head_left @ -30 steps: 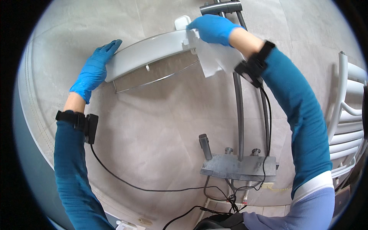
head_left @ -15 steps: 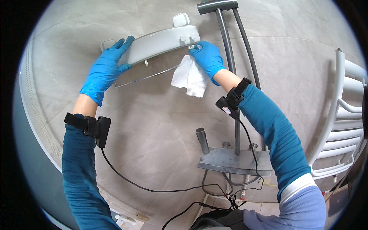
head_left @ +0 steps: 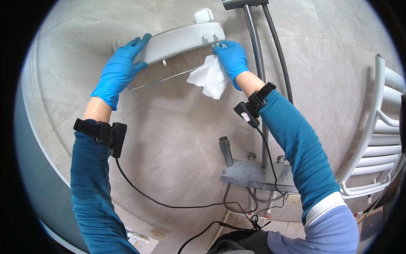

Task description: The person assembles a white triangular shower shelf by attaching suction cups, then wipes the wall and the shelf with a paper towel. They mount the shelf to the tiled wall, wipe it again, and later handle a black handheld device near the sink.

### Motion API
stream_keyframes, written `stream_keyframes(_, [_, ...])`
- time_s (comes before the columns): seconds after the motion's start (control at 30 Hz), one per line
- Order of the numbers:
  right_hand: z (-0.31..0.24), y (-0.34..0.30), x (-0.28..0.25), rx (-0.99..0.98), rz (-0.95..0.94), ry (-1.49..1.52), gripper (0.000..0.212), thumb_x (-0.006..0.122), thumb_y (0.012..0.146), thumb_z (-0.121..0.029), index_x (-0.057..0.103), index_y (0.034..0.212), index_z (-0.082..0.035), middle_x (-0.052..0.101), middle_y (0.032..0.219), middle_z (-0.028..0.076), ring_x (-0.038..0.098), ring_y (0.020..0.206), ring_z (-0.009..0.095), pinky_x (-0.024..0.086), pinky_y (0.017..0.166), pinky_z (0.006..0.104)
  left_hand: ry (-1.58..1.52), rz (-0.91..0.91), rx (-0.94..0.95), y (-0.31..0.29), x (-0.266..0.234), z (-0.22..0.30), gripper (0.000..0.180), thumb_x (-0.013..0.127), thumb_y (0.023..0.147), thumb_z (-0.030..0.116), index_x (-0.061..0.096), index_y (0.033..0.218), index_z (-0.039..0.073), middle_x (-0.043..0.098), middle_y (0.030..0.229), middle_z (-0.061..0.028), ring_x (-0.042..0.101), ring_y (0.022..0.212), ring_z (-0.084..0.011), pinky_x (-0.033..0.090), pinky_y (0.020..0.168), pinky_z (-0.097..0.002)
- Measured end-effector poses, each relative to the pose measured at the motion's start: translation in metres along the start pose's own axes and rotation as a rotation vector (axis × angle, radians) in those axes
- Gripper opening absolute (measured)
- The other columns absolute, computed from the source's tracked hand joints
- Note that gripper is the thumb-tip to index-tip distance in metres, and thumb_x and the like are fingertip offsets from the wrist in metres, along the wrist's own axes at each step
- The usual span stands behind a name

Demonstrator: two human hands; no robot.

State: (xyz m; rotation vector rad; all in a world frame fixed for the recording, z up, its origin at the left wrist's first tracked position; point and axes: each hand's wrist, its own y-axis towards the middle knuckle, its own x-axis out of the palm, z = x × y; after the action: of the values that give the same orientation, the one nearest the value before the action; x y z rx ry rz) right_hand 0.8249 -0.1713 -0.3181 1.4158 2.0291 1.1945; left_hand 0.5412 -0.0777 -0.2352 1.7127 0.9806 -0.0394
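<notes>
A white wall shelf (head_left: 179,43) with small hooks along its lower edge is mounted on grey tiles. Gripping its left end is my left hand (head_left: 120,70), in a blue glove, fingers over the shelf and thumb along the lower edge. At the shelf's right end, my gloved right hand (head_left: 231,59) pinches a white textured wipe (head_left: 214,78) near a hook; the wipe hangs below the fingers. A thin metal rail (head_left: 163,80) runs under the shelf, partly covered by the wipe. My fingertips on the right are partly hidden.
Right of the shelf rises a dark grey shower pipe (head_left: 256,51) with a hose (head_left: 280,55) alongside. Below is a grey shower mixer ledge (head_left: 245,172) with a hand piece (head_left: 226,150). A white towel radiator (head_left: 376,144) stands far right. Black cables (head_left: 177,207) trail from my wrist straps.
The shelf and both hands sit slightly higher and farther right in view. My right hand keeps the wipe at the shelf's right end; my left hand keeps its grip.
</notes>
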Motion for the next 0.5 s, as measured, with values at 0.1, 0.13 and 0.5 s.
stream_keyframes(0.1, [0.002, 0.001, 0.005, -0.061, 0.018, -0.1, 0.025, 0.062, 0.08, -0.024, 0.069, 0.088, -0.002, 0.067, 0.078, 0.015, 0.061, 0.066, 0.024, 0.049, 0.067, 0.0346, 0.018, 0.01, 0.025, -0.001, -0.002, 0.002, 0.072, 0.069, 0.079, 0.01, 0.036, 0.142, 0.023, 0.043, 0.139, -0.0183, 0.043, 0.127, -0.0345, 0.037, 0.107, -0.0401])
stream_keyframes(0.13, [0.002, 0.001, 0.005, -0.088, 0.028, -0.094, 0.025, 0.061, 0.081, -0.024, 0.069, 0.088, -0.002, 0.067, 0.078, 0.016, 0.061, 0.067, 0.024, 0.049, 0.067, 0.0346, 0.026, 0.012, 0.024, -0.002, -0.003, 0.003, 0.072, 0.069, 0.079, 0.01, 0.036, 0.142, 0.023, 0.043, 0.139, -0.0183, 0.043, 0.127, -0.0346, 0.037, 0.107, -0.0401])
stream_keyframes(0.5, [0.001, -0.004, -0.005, -0.032, -0.107, 0.08, 0.023, 0.056, 0.082, -0.024, 0.068, 0.086, -0.004, 0.066, 0.084, 0.02, 0.063, 0.08, 0.037, 0.05, 0.074, 0.0424, 0.046, 0.029, 0.052, -0.002, -0.002, 0.002, 0.073, 0.068, 0.08, 0.008, 0.035, 0.143, 0.023, 0.042, 0.139, -0.0198, 0.044, 0.125, -0.0361, 0.038, 0.106, -0.0408])
